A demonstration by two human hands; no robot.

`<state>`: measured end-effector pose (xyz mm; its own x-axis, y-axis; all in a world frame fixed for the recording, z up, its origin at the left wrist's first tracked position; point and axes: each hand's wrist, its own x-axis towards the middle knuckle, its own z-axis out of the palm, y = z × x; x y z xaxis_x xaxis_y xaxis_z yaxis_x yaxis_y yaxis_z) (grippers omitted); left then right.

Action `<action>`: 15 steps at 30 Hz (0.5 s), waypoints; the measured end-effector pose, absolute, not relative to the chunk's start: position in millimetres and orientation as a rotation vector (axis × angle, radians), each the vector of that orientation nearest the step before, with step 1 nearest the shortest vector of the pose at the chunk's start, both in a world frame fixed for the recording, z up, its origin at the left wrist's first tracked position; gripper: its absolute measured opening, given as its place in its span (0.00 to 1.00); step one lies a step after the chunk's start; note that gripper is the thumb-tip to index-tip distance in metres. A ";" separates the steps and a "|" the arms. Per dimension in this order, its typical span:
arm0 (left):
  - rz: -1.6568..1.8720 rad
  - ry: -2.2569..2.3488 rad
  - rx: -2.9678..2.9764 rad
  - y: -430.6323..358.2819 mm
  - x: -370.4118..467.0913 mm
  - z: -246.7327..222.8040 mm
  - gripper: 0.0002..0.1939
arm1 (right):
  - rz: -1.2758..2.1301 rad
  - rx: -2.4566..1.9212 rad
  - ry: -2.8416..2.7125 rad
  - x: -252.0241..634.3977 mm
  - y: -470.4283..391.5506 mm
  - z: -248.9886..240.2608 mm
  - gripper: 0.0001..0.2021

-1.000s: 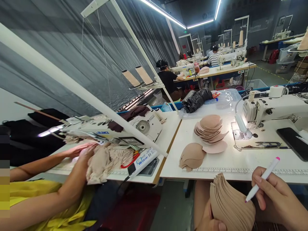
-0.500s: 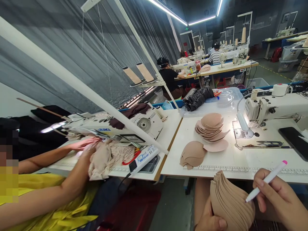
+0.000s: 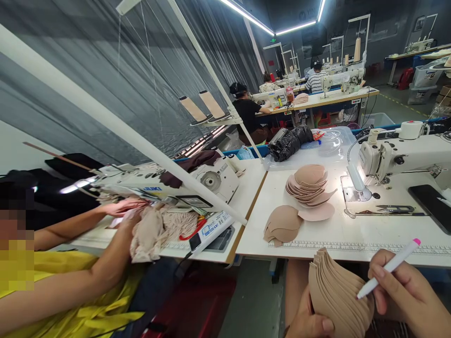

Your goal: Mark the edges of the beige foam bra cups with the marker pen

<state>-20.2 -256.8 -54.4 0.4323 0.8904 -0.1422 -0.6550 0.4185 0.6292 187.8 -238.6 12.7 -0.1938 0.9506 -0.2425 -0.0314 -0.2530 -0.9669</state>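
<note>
A fanned stack of beige fabric pieces is gripped by my left hand, its thumb across the lower edge, below the table's front edge. Between the fingers of my right hand is a white marker with a pink end, its tip at the right side of the stack. On the white table lie a pile of pinkish curved pieces and, nearer the front edge, a smaller beige pile.
A sewing machine, snips and a black phone are at the right. A plastic tray holds a black bundle. At left, a co-worker's arms reach to another machine.
The marker tip has shifted slightly left and down along the stack, with my right hand following. My left hand keeps its hold. The co-worker at left has moved slightly.
</note>
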 end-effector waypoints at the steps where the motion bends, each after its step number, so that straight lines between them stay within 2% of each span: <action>1: 1.012 0.505 0.543 -256.5 -20.2 -54.2 0.55 | 1.551 -1.256 -1.209 187.4 -238.6 12.8 0.29; 8: 0.978 0.565 0.483 -258.0 -28.5 -56.1 0.42 | 1.463 -1.235 -1.329 183.6 -239.6 14.0 0.30; 11: 0.971 0.566 0.476 -258.0 -30.0 -55.6 0.41 | 1.530 -1.200 -1.260 183.6 -240.1 13.3 0.29; 15: 0.970 0.573 0.466 -258.2 -29.8 -55.5 0.46 | 1.546 -1.209 -1.220 184.5 -242.3 11.5 0.27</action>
<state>-29.8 -258.2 -55.5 0.4399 0.8648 -0.2420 -0.6295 0.4891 0.6037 184.5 -242.3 11.5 -0.2163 0.9563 -0.1968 -0.0312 -0.2082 -0.9776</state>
